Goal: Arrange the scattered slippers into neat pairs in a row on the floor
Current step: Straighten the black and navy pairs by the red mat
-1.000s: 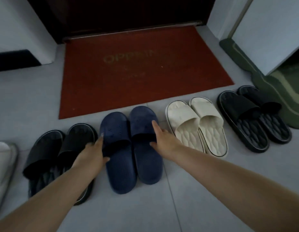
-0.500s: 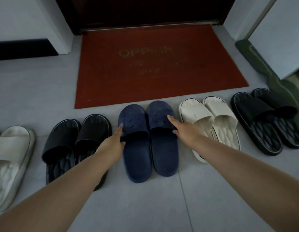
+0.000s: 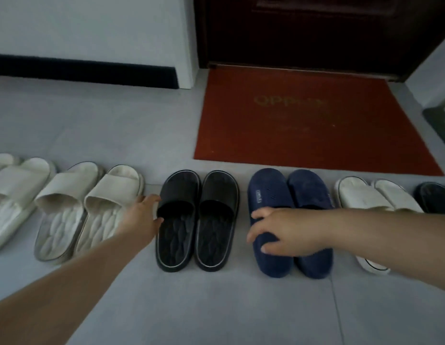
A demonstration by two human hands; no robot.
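1. Reaching across the row, the left hand [image 3: 144,215] rests against the outer edge of the black pair [image 3: 197,220], fingers loosely spread at the strap's side and gripping nothing; it looks placed to nudge that pair sideways or straighten it
2. The right hand [image 3: 286,232] lies palm down over the navy pair [image 3: 288,220], fingers curled across the left slipper's heel bed, thumb toward the person; whether it actually clamps the slipper cannot be told, as the hand is blurred
3. Both pairs stand on the grey floor [image 3: 216,307] toes away from the person, the navy pair just below the red doormat [image 3: 303,120]
4. Further out, cream pairs [image 3: 89,210] lie to the left and another cream pair [image 3: 375,207] to the right, with a dark slipper [image 3: 433,197] at the frame's edge
5. The row seems nearly done; the hands probably even out the gaps between neighbouring pairs
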